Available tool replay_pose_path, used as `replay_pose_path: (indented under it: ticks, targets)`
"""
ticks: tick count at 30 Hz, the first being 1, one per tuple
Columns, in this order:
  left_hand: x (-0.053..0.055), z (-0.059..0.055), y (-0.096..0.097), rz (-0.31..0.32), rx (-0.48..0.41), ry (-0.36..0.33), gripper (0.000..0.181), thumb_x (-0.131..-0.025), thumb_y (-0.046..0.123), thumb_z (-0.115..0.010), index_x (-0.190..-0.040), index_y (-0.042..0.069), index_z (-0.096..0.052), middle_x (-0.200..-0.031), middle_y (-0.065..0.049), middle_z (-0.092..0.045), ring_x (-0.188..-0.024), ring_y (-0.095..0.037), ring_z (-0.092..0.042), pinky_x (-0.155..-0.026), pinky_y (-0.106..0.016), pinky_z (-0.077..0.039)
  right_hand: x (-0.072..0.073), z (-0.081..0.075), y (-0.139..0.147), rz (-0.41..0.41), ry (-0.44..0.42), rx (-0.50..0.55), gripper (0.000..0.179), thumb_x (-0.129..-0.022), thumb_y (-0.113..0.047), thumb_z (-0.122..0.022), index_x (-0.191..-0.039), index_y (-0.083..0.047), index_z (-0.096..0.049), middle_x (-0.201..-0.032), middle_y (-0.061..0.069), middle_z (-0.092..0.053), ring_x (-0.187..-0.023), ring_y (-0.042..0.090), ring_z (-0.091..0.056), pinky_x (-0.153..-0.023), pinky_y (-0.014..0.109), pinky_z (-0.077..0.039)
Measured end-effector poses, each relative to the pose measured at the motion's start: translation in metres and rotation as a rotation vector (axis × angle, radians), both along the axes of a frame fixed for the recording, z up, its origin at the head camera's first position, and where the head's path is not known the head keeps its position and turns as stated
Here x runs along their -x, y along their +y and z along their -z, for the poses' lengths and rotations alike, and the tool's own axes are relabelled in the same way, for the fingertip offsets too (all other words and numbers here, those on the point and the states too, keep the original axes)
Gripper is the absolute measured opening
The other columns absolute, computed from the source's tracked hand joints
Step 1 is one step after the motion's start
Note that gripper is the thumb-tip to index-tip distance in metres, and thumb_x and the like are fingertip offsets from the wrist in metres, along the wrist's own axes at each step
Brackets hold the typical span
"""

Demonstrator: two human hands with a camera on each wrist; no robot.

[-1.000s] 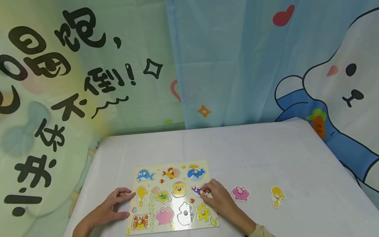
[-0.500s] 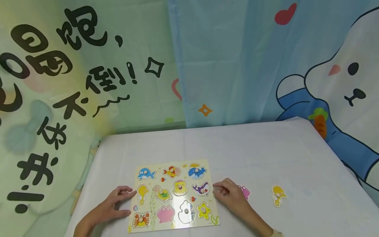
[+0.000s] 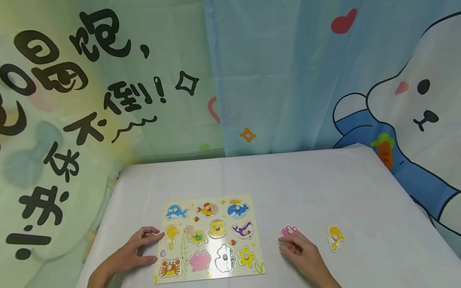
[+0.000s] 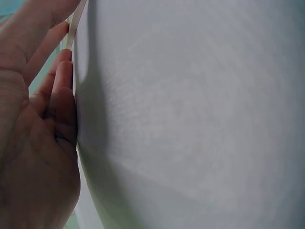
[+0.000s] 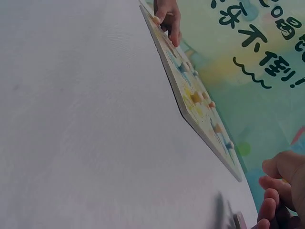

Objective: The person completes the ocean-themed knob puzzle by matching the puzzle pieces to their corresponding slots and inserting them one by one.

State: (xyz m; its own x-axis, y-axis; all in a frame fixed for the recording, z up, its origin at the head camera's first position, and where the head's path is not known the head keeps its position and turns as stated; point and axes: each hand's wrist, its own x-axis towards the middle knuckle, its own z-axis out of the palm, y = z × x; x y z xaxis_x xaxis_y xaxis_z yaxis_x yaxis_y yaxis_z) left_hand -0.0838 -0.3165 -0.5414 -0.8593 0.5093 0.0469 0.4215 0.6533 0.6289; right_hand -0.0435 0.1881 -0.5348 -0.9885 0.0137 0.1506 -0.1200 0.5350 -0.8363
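A wooden knob puzzle board (image 3: 259,248) with sea-animal pictures lies on the white table. My left hand (image 3: 135,250) rests at its left edge, thumb and forefinger spread along the side; the left wrist view shows this hand (image 4: 43,129) with its palm beside the tablecloth. Right of the board, my right hand (image 3: 302,252) is over a pink shell puzzle piece (image 3: 288,230), covering its lower part. The fingers are bent, and whether they pinch its knob is hidden. In the right wrist view, bent fingers (image 5: 270,198) show close to the piece's edge (image 5: 240,222).
Farther right lies a yellow-and-white knobbed piece (image 3: 336,239). Several knobbed pieces sit in the board, among them a crab (image 3: 171,269) and a star (image 3: 246,257). A pink-printed recess (image 3: 199,261) and a pale outlined recess (image 3: 225,258) show in its bottom row. A printed curtain (image 3: 270,80) hangs behind the table.
My right hand has left the purple whale piece in the board and moved right to the pink shell piece. The left hand has stayed at the board's left edge.
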Motion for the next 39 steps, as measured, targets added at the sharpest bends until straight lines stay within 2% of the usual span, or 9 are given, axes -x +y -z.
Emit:
replay_pose_path:
  ticks: [5,7,10,12,15,17,24,32,39]
  targets:
    - [-0.001,0.002,0.001,-0.003,-0.021,0.010,0.060,-0.080,0.033,-0.078,-0.134,0.014,-0.059,-0.127,-0.004,-0.051,-0.114,0.004,-0.036,-0.093,-0.019,-0.037,-0.006,-0.004,0.037,-0.011,-0.044,-0.147,0.016,-0.081,-0.007,-0.075,-0.093,-0.016,-0.070,-0.078,-0.010,-0.049,-0.068,-0.003,-0.044,-0.057,0.017,-0.040]
    - [-0.001,0.003,0.001,-0.004,-0.030,0.009,0.059,-0.080,0.033,-0.077,-0.134,0.014,-0.059,-0.127,-0.004,-0.051,-0.114,0.005,-0.036,-0.093,-0.017,-0.036,-0.004,-0.002,0.059,0.041,-0.014,-0.223,0.016,-0.081,-0.005,-0.074,-0.093,-0.014,-0.069,-0.079,-0.009,-0.050,-0.069,-0.004,-0.043,-0.058,0.015,-0.039]
    - [-0.001,0.003,0.001,-0.008,-0.031,0.000,0.059,-0.081,0.034,-0.077,-0.134,0.015,-0.059,-0.127,-0.003,-0.051,-0.114,0.006,-0.035,-0.094,-0.015,-0.034,0.000,0.005,0.092,0.168,0.002,-0.328,0.018,-0.081,-0.003,-0.074,-0.097,-0.007,-0.067,-0.084,-0.003,-0.053,-0.070,-0.005,-0.042,-0.059,0.012,-0.038]
    - [-0.001,0.002,0.000,-0.011,-0.033,-0.012,0.059,-0.081,0.035,-0.076,-0.135,0.015,-0.059,-0.128,-0.003,-0.051,-0.115,0.007,-0.035,-0.094,-0.015,-0.034,0.001,0.011,0.109,0.236,-0.058,-0.355,0.021,-0.082,-0.004,-0.072,-0.102,-0.001,-0.065,-0.089,0.004,-0.054,-0.072,-0.002,-0.042,-0.060,0.011,-0.038]
    - [0.001,0.001,0.000,-0.004,-0.024,-0.034,0.059,-0.082,0.037,-0.075,-0.135,0.016,-0.058,-0.129,-0.003,-0.049,-0.115,0.007,-0.034,-0.095,-0.014,-0.033,0.001,0.020,0.125,0.286,-0.186,-0.386,0.026,-0.086,-0.007,-0.069,-0.109,0.002,-0.062,-0.094,0.008,-0.054,-0.074,0.003,-0.043,-0.060,0.011,-0.039]
    - [0.002,0.000,-0.001,0.000,-0.023,-0.052,0.059,-0.083,0.037,-0.074,-0.136,0.016,-0.057,-0.130,-0.003,-0.049,-0.116,0.007,-0.034,-0.095,-0.013,-0.033,0.002,0.024,0.128,0.299,-0.216,-0.394,0.025,-0.087,-0.008,-0.068,-0.109,0.002,-0.062,-0.094,0.008,-0.055,-0.073,0.004,-0.044,-0.059,0.012,-0.040]
    - [0.002,-0.001,0.000,-0.024,0.001,-0.044,0.060,-0.082,0.039,-0.075,-0.135,0.017,-0.058,-0.129,-0.002,-0.050,-0.116,0.006,-0.035,-0.096,-0.017,-0.035,0.003,0.023,0.124,0.292,-0.107,-0.423,0.017,-0.084,-0.006,-0.070,-0.100,-0.001,-0.066,-0.088,0.005,-0.056,-0.069,-0.005,-0.039,-0.057,0.013,-0.040]
    - [-0.001,0.000,-0.001,-0.019,-0.011,-0.030,0.060,-0.081,0.038,-0.075,-0.135,0.016,-0.058,-0.129,-0.002,-0.050,-0.116,0.007,-0.034,-0.096,-0.013,-0.033,0.006,0.020,0.123,0.292,-0.146,-0.421,0.022,-0.083,-0.009,-0.072,-0.100,0.002,-0.065,-0.087,0.007,-0.056,-0.068,-0.004,-0.039,-0.057,0.016,-0.040]
    - [-0.001,0.000,0.000,-0.027,-0.008,-0.050,0.060,-0.082,0.038,-0.075,-0.136,0.018,-0.058,-0.130,-0.001,-0.049,-0.116,0.006,-0.035,-0.096,-0.015,-0.034,0.008,0.020,0.122,0.272,-0.006,-0.444,0.019,-0.076,-0.006,-0.077,-0.090,0.000,-0.066,-0.080,0.002,-0.054,-0.065,-0.008,-0.037,-0.055,0.013,-0.036]
